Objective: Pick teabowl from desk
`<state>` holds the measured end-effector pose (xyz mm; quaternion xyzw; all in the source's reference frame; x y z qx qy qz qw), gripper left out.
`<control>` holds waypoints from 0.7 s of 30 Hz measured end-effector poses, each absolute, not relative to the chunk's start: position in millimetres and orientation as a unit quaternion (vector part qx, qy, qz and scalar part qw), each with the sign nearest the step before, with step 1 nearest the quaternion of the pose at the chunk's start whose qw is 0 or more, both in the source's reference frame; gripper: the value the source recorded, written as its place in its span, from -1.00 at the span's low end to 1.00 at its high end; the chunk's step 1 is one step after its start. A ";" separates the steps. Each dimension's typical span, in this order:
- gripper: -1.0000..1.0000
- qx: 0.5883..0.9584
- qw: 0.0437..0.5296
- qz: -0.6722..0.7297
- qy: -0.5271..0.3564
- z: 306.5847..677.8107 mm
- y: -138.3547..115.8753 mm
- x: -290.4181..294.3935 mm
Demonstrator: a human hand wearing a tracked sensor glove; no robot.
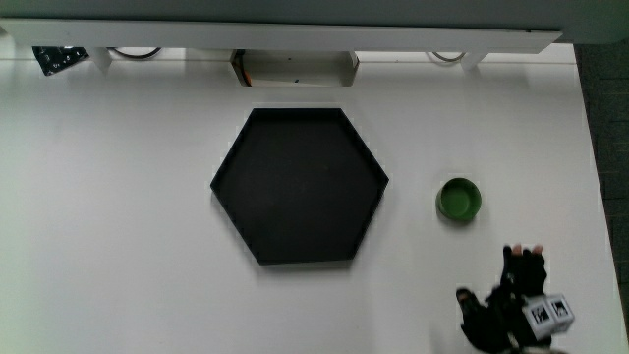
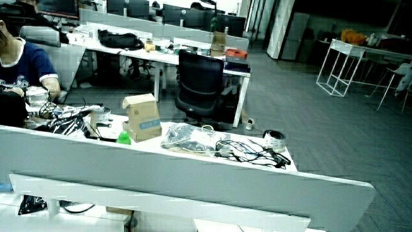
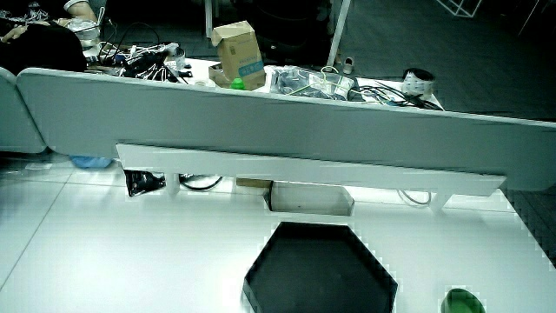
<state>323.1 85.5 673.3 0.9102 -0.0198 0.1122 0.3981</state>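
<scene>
A small green teabowl (image 1: 459, 200) stands on the white table beside the black hexagonal tray (image 1: 300, 186). In a side view only the teabowl's (image 3: 462, 303) rim shows, next to the tray (image 3: 320, 276). The gloved hand (image 1: 513, 299) with its patterned cube (image 1: 547, 314) is at the table's edge nearest the person, nearer to the person than the teabowl and apart from it. Its fingers are spread and hold nothing. The hand does not show in either side view.
A low pale partition (image 3: 287, 130) with a white shelf (image 1: 295, 37) runs along the table's edge farthest from the person. A small box (image 1: 293, 69) sits under that shelf. One side view (image 2: 193, 174) shows only the partition and the room past it.
</scene>
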 end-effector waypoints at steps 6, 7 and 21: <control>0.00 0.890 0.445 0.095 0.013 696.4 65.4 336.0; 0.00 0.890 0.447 0.092 0.008 696.0 62.1 332.8; 0.07 0.888 0.454 0.061 -0.029 686.0 43.6 312.3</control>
